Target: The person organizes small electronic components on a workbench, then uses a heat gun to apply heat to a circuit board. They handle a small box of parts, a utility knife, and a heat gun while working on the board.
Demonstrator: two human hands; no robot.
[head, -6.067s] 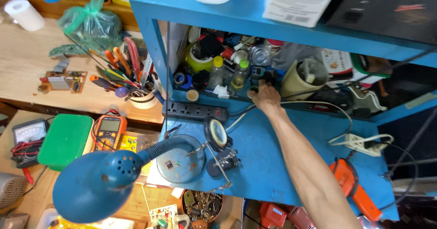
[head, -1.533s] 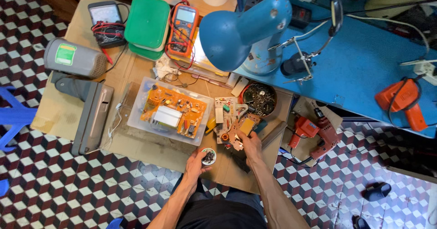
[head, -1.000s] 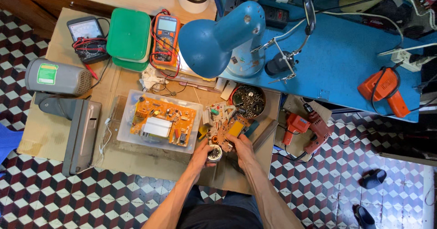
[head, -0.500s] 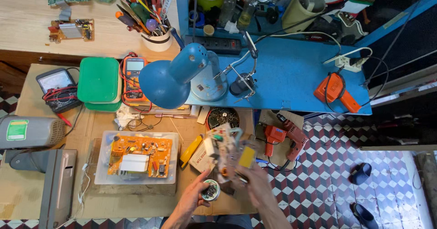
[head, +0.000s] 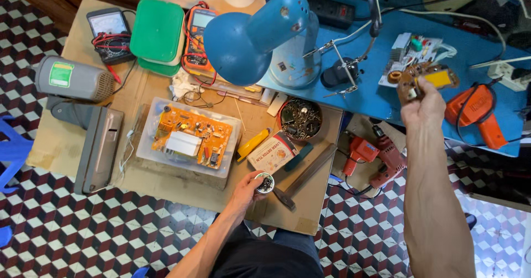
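On the cardboard-covered bench, an orange circuit board (head: 191,139) lies in a clear plastic tray (head: 145,152), with a yellow-handled tool (head: 253,143), a small printed box (head: 272,152) and a round tin of metal scraps (head: 301,119) just to its right. A long flat dark bar (head: 307,175) slants across the bench corner beside the left hand. Farther back sit a green case (head: 157,33), an orange multimeter (head: 199,51), a black analogue meter (head: 110,28) with red leads, and a grey cylindrical motor (head: 72,79). A blue desk lamp (head: 260,35) hangs its shade over the back of the bench and hides part of the surface below it. To the right is a blue table (head: 365,98) that carries a helping-hand clamp stand (head: 345,68), a white circuit board (head: 415,54) and an orange soldering gun (head: 478,112); an orange-red drill (head: 371,153) lies below the table's edge.

The left hand (head: 246,188) curls around a small round white tin (head: 265,182) with dark contents, held at the front of the bench. The right hand (head: 421,105) is raised over the blue table, fingers pinched on a brown circuit board (head: 423,80). That board is small and irregular, with a yellow block at its right end and dark parts at its left, and it hangs just in front of the white board.
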